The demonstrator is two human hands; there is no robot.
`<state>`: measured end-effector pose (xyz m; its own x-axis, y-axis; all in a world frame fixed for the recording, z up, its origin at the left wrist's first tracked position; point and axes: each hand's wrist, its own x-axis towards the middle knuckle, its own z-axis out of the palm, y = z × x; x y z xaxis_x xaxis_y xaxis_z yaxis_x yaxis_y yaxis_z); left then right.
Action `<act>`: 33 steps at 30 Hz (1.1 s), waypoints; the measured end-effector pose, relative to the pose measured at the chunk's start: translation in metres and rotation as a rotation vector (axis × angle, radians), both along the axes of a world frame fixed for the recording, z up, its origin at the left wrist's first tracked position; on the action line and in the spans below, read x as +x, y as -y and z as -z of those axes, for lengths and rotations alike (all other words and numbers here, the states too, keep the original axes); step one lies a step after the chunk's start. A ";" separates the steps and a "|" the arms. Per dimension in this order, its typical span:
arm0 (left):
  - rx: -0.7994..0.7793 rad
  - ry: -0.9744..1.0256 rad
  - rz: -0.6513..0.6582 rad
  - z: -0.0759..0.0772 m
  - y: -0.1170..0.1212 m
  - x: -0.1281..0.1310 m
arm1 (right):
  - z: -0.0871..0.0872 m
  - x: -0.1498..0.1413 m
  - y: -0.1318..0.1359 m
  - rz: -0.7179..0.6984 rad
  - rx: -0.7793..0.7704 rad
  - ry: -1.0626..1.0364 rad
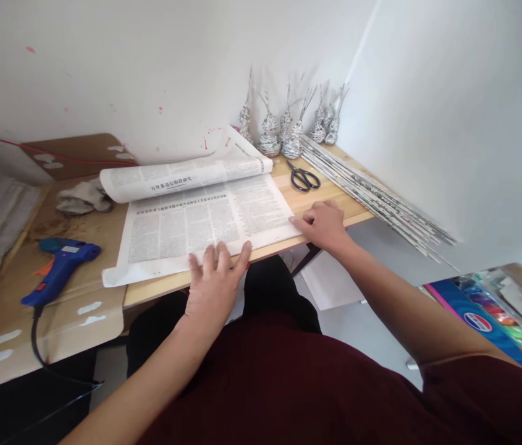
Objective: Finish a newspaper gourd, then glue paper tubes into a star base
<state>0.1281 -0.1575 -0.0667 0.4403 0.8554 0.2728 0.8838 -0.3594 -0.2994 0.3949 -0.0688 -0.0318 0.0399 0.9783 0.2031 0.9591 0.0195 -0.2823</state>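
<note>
So I've got the newspaper (186, 228) lying on the wooden table (149, 292), far part curled over on itself; looks to me like I'm at the squaring-up step along the near edge; my left hand (217, 278) has its fingers spread apart on that edge, my right hand (323, 225) is curled at the near right corner; can't tell from this angle if those fingers pinch paper or just press; next move calls for even pressure imo

Newspaper (186, 232) on the surface (346, 207); from it, glue gun (63, 269) at 8 o'clock, scissors (306, 179) at 2 (paper gourds (269, 139) behind), paper sticks (372, 194) at 3.
</note>
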 end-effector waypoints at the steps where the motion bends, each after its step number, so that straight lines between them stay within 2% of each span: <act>1: -0.004 0.000 -0.003 0.000 0.000 0.000 | -0.001 0.004 -0.001 0.029 -0.012 0.001; 4: -0.027 0.010 -0.008 0.000 0.000 0.000 | -0.007 0.016 -0.003 0.063 -0.038 -0.029; 9: -0.048 0.013 -0.015 0.001 0.000 0.000 | -0.019 0.013 -0.003 -0.104 -0.036 -0.235; 15: 0.005 0.001 -0.018 0.006 0.000 0.001 | -0.036 -0.022 -0.013 -0.257 -0.325 -0.078; 17: 0.019 -0.003 -0.021 0.006 0.000 0.001 | -0.039 -0.031 -0.015 -0.271 -0.367 -0.029; 20: 0.014 -0.001 -0.019 0.003 0.000 0.002 | -0.036 -0.040 -0.014 -0.291 -0.319 0.091; 25: -0.037 0.007 -0.020 -0.004 0.002 0.003 | -0.017 -0.035 -0.008 -0.354 -0.092 0.184; 33: -0.079 0.073 -0.020 -0.002 0.001 0.002 | -0.005 -0.011 -0.006 -0.201 -0.035 0.228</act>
<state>0.1297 -0.1585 -0.0648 0.4038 0.8841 0.2351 0.9098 -0.3610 -0.2050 0.3835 -0.0625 -0.0272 -0.1976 0.9686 0.1508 0.9758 0.2091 -0.0644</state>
